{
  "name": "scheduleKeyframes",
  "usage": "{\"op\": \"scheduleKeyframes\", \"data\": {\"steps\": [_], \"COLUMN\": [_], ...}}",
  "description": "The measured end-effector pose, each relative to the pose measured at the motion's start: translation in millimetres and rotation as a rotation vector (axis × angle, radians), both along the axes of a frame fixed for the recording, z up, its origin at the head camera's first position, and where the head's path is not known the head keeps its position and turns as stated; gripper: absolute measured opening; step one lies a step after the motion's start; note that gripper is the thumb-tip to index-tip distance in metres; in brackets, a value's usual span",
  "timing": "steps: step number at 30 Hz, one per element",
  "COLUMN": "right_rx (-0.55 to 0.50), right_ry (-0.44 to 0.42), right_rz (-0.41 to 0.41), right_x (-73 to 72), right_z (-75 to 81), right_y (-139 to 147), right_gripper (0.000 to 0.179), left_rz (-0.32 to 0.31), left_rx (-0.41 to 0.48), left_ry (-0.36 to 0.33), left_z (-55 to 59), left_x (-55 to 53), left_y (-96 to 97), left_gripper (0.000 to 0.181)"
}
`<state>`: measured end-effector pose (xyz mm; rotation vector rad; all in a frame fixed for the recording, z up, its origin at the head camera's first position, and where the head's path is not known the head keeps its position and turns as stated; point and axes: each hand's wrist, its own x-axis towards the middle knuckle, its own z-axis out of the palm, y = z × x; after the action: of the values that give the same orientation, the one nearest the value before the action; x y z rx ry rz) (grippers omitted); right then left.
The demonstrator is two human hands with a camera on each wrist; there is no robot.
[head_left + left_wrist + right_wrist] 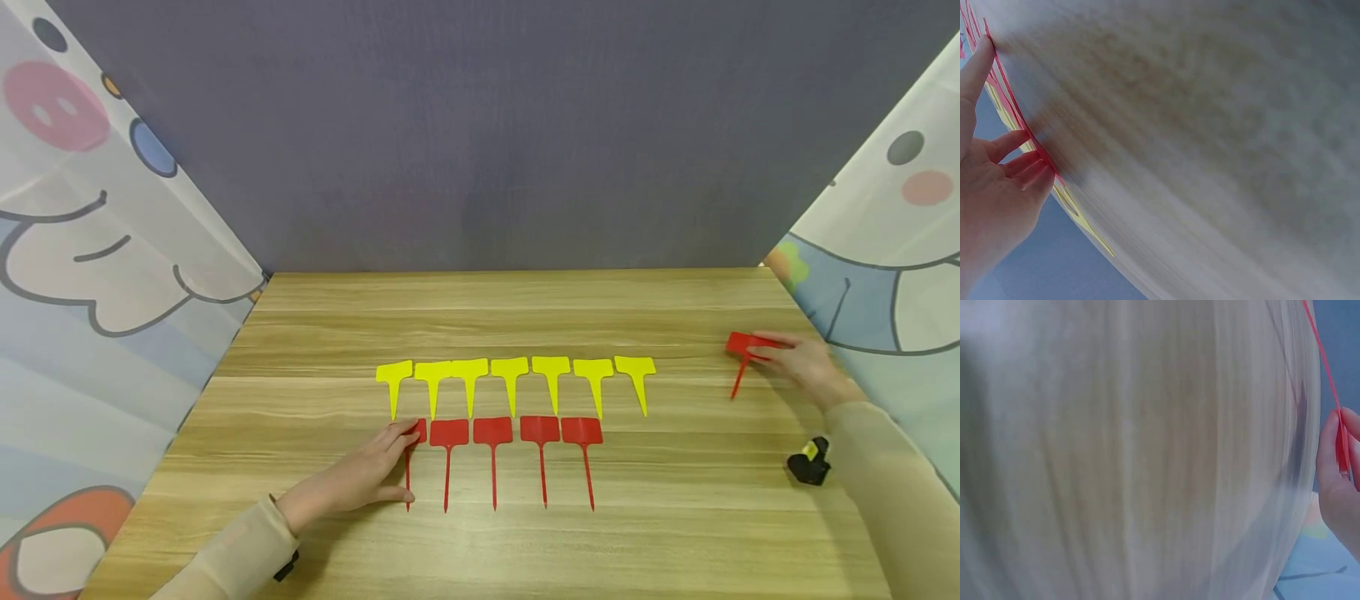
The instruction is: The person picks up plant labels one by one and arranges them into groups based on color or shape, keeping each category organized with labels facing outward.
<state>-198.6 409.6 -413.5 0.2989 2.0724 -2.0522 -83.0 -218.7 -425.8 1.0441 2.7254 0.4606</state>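
My left hand (367, 473) rests on the leftmost red plant label (407, 467), fingers over its flat head and thumb by the stem's pointed tip. In the left wrist view that red stem (1007, 84) runs along the tabletop under the fingertips. Far to the right, my right hand (802, 364) pinches another red plant label (738, 342) by its head, the stem slanting down to the left. The right wrist view shows its thin stem (1324, 359) raised off the table. Several red labels (492, 431) lie in a row beside the left hand.
Behind the red row lies a row of several yellow T-shaped plant labels (510, 368). A small black object (808, 463) with a yellow patch is near the right sleeve. A grey panel (495, 150) rises at the wooden table's (480, 312) back edge, with printed curtains (97, 275) at both sides.
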Motion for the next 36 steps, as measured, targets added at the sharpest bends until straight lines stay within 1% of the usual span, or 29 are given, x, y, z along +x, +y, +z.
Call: {"op": "scheduleKeyframes", "data": {"steps": [2, 3, 5, 8, 11, 16, 18, 20, 23, 25, 28, 36], "right_rx": [-0.035, -0.070, -0.089, -0.145, -0.131, -0.035, -0.032, -0.051, -0.118, -0.123, -0.118, -0.046], "right_ry": [0.007, 0.010, 0.021, 0.026, 0.014, -0.004, 0.004, 0.013, 0.022, 0.018, 0.024, 0.025], "right_rz": [0.014, 0.021, 0.033, 0.040, 0.054, 0.072, 0.082, 0.098, 0.120, 0.132, 0.149, 0.194], "right_x": [0.1, 0.3, 0.8, 0.9, 1.1, 3.0, 3.2, 3.2, 2.7, 2.8, 3.3, 6.8], "right_z": [0.3, 0.6, 1.3, 3.6, 7.2, 13.7, 14.2, 13.9, 12.9, 12.8, 12.7, 16.3], "right_y": [-3, -5, -8, -15, -22, -34, -37, -40, -45, -49, -54, -69], "right_gripper": [0.025, 0.025, 0.027, 0.029, 0.031, 0.030, 0.030, 0.031, 0.032, 0.032, 0.032, 0.030], "left_rz": [0.000, 0.001, 0.001, 0.001, 0.001, -0.003, -0.006, -0.009, -0.009, -0.008, -0.003, 0.003], "left_rx": [-0.001, 0.000, 0.000, 0.000, -0.002, -0.001, -0.001, -0.002, -0.002, -0.001, 0.004, 0.004], "left_ry": [0.002, 0.001, 0.003, 0.001, 0.001, 0.006, 0.010, 0.013, 0.012, 0.009, -0.001, -0.017], "left_z": [-0.8, -1.2, -1.9, -2.9, -3.4, -3.3, -3.2, -3.4, -3.1, -2.4, -1.1, 0.5], "left_x": [-0.4, -0.6, -1.0, -1.2, -1.3, -1.0, -0.9, -1.0, -0.8, -0.5, 0.2, 0.9], "left_y": [-0.1, -0.2, -0.4, -1.0, -1.7, -2.1, -2.1, -2.2, -2.2, -1.9, -1.3, -0.8], "left_gripper": [0.078, 0.078, 0.078, 0.078, 0.078, 0.078, 0.078, 0.078, 0.078, 0.078, 0.077, 0.076]}}
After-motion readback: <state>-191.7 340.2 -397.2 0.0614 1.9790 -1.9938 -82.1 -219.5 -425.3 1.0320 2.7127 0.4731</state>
